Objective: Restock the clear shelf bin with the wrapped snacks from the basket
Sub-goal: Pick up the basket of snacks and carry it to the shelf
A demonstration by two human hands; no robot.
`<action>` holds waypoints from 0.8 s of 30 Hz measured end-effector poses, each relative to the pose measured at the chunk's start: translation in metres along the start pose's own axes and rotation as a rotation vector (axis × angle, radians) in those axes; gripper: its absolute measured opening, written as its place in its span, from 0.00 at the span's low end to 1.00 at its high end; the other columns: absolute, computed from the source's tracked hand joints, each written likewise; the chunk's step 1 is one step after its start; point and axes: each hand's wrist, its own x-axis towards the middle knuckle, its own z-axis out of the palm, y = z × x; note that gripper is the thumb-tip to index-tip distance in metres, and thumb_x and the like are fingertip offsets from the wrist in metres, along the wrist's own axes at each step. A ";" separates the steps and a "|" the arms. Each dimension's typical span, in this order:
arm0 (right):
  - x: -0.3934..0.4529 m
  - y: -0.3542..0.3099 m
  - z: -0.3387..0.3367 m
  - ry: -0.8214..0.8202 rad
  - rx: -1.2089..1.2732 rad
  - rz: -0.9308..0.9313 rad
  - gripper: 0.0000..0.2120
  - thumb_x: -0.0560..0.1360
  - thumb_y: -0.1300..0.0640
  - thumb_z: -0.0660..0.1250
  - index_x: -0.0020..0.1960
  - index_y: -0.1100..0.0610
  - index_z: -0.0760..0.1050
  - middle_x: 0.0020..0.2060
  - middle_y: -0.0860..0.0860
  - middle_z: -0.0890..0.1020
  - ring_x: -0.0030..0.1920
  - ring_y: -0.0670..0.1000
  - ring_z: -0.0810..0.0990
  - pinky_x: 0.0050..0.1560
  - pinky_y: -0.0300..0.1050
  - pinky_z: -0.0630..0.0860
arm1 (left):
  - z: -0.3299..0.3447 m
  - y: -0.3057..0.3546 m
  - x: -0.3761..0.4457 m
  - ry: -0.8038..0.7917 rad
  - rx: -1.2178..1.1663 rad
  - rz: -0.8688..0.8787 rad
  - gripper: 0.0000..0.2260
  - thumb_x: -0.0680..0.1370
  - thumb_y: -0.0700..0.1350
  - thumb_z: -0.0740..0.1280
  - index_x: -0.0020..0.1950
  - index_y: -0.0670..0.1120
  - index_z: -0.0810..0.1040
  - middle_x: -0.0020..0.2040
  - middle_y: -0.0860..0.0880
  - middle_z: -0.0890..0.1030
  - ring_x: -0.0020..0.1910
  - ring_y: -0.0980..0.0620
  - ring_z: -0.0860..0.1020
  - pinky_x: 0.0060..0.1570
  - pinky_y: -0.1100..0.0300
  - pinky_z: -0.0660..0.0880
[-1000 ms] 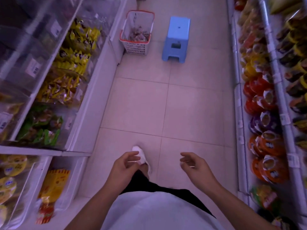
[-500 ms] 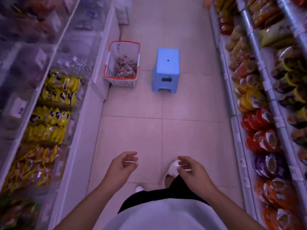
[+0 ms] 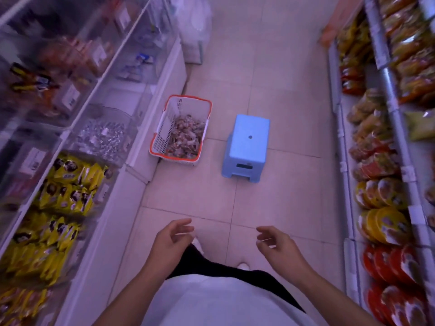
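My left hand [image 3: 173, 238] and right hand [image 3: 277, 245] hang loosely curled and empty, well short of the basket [image 3: 162, 128] of wrapped snacks [image 3: 186, 137] on the floor, beside a blue stool [image 3: 247, 142] and just right of the clear shelf bin [image 3: 103, 137].

The person wears a white top [image 3: 226, 302], black trousers [image 3: 211, 267] and what look like white shoes [image 3: 243, 265]; both forearms are bare.

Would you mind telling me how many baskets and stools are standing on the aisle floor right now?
2: one white basket with an orange rim, holding wrapped snacks, beside the left shelving, and one blue stool just to its right. Others may be out of view.
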 end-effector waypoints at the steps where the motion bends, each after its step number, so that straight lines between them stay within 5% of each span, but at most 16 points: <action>1: 0.018 -0.009 -0.005 0.002 0.003 0.001 0.14 0.75 0.58 0.68 0.59 0.46 0.76 0.48 0.44 0.82 0.47 0.42 0.81 0.47 0.30 0.74 | 0.001 0.010 0.018 -0.011 -0.008 -0.001 0.15 0.77 0.34 0.70 0.58 0.50 0.81 0.51 0.50 0.85 0.49 0.58 0.83 0.47 0.69 0.76; 7: 0.119 -0.072 -0.021 0.039 0.034 0.030 0.14 0.76 0.58 0.68 0.61 0.48 0.76 0.49 0.45 0.82 0.49 0.43 0.81 0.52 0.38 0.76 | -0.003 0.075 0.142 -0.114 0.055 0.037 0.15 0.76 0.31 0.69 0.59 0.46 0.79 0.51 0.46 0.84 0.48 0.52 0.82 0.47 0.67 0.77; 11: 0.170 -0.114 -0.035 0.035 0.066 0.044 0.15 0.76 0.57 0.67 0.61 0.47 0.76 0.48 0.44 0.82 0.46 0.40 0.81 0.45 0.29 0.74 | -0.015 0.127 0.205 -0.171 0.110 0.071 0.15 0.76 0.30 0.69 0.59 0.44 0.79 0.51 0.44 0.83 0.43 0.52 0.80 0.41 0.72 0.75; 14: 0.199 -0.137 -0.045 0.014 0.057 0.050 0.15 0.76 0.60 0.67 0.62 0.50 0.76 0.48 0.46 0.82 0.47 0.43 0.82 0.49 0.33 0.76 | -0.017 0.160 0.247 -0.168 0.139 0.094 0.15 0.76 0.30 0.69 0.59 0.44 0.79 0.50 0.44 0.83 0.41 0.55 0.80 0.40 0.73 0.74; 24: 0.337 -0.179 -0.120 -0.195 -0.129 -0.028 0.13 0.76 0.61 0.67 0.60 0.55 0.78 0.46 0.48 0.83 0.43 0.41 0.81 0.44 0.28 0.74 | 0.021 0.221 0.345 0.066 -0.028 0.026 0.16 0.75 0.32 0.71 0.57 0.49 0.79 0.49 0.48 0.84 0.45 0.54 0.81 0.47 0.64 0.77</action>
